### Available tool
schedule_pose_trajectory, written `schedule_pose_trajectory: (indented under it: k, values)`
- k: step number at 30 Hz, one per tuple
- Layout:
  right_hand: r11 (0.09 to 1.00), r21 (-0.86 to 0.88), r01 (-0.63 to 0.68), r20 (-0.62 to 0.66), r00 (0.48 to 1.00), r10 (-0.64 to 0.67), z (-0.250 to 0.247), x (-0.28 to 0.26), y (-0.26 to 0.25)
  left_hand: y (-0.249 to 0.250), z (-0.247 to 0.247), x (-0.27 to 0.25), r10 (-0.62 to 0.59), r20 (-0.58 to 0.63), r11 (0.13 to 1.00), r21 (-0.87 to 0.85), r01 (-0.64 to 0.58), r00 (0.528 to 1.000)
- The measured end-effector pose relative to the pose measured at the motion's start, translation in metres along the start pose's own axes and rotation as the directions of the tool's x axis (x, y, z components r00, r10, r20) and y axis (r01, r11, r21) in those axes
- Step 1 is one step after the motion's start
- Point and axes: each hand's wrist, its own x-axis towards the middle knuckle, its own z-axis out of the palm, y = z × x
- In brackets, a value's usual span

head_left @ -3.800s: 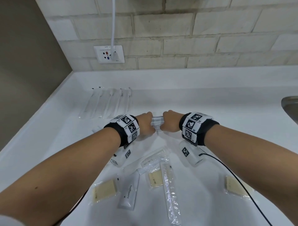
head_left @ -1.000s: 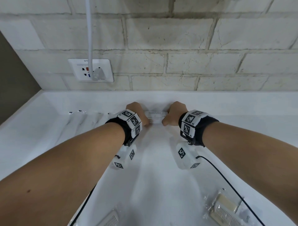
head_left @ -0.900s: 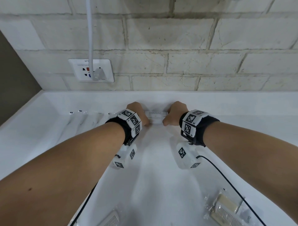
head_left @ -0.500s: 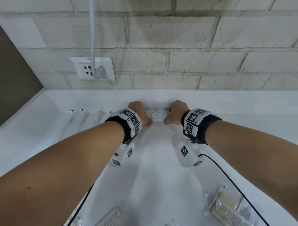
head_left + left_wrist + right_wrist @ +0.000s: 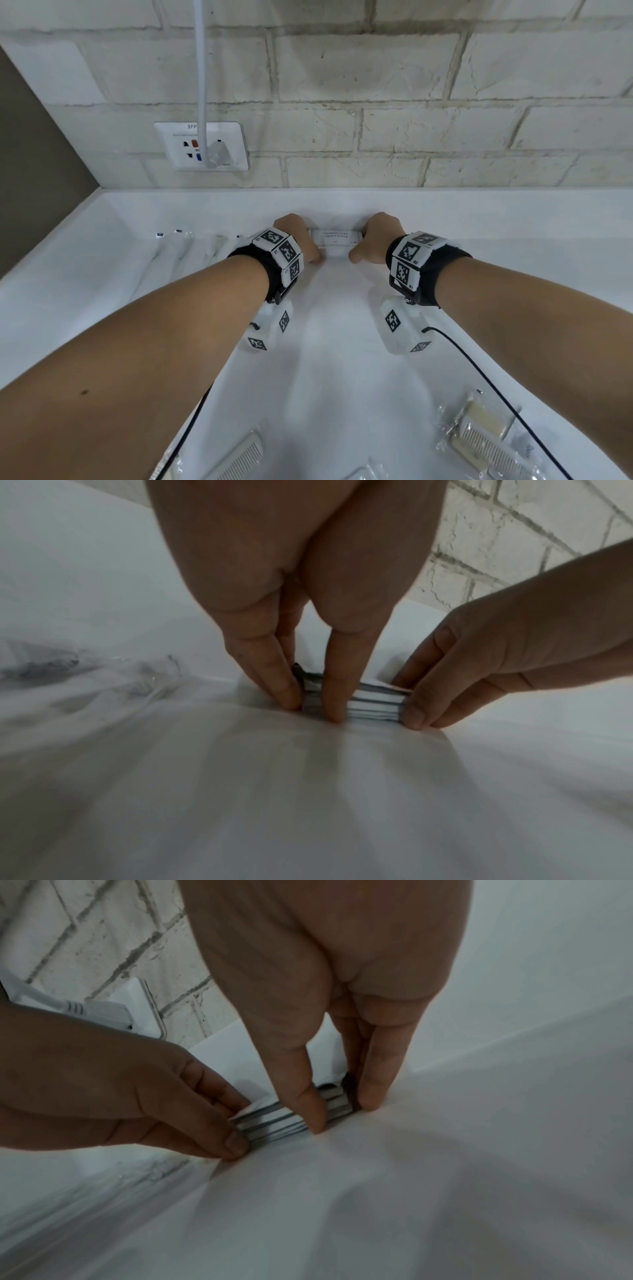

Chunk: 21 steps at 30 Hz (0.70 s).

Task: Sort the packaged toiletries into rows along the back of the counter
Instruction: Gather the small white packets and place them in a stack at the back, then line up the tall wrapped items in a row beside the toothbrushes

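A stack of white sachets (image 5: 335,240) printed "shampoo with conditioner" sits on the white counter (image 5: 329,359) right against the back ledge. My left hand (image 5: 298,236) pinches its left end and my right hand (image 5: 376,236) pinches its right end. In the left wrist view, thumb and fingers of my left hand (image 5: 310,707) straddle the stack (image 5: 373,702), fingertips on the counter. In the right wrist view, my right hand (image 5: 342,1112) clamps the stack (image 5: 274,1121) the same way. A row of clear-wrapped toothbrushes (image 5: 185,246) lies to the left.
Wrapped combs (image 5: 239,459) (image 5: 479,442) and a soap packet (image 5: 483,418) lie near the front of the counter. A wall socket (image 5: 202,145) with a plugged white cable sits above the back ledge. A brick wall runs behind.
Both hands carried the stack from mid-counter to the back ledge. Over the last second it settled a little lower and flatter against the ledge.
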Motion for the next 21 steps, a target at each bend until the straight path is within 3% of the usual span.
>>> schedule_pose_trajectory:
  k: [5,9,11,13,16,21]
  values:
    - [0.999,0.051,0.018,0.022,1.0,-0.019,-0.012,-0.034,0.002,0.001,-0.018,-0.029,-0.001,-0.009,0.999,-0.043,0.001,1.0]
    - [0.986,0.118,0.117,0.033,0.992,-0.121,-0.014,-0.085,0.002,-0.012,-0.037,-0.084,0.1,-0.028,0.982,-0.158,-0.103,0.995]
    - [0.975,0.101,0.2,0.146,0.966,-0.213,-0.008,-0.119,0.002,-0.027,-0.037,-0.123,0.137,-0.007,0.971,-0.194,-0.136,0.991]
    - [0.956,0.085,0.279,0.316,0.903,-0.292,0.0,-0.161,0.001,-0.045,-0.033,-0.164,0.146,0.038,0.969,-0.208,-0.135,0.989]
    - [0.909,-0.038,0.415,0.48,0.805,-0.348,0.014,-0.214,0.0,-0.068,-0.025,-0.215,0.116,0.095,0.981,-0.167,-0.1,0.989]
    - [0.845,-0.248,0.473,0.528,0.798,-0.292,0.034,-0.271,0.004,-0.097,-0.005,-0.279,0.066,0.161,0.991,0.1,-0.083,0.985]
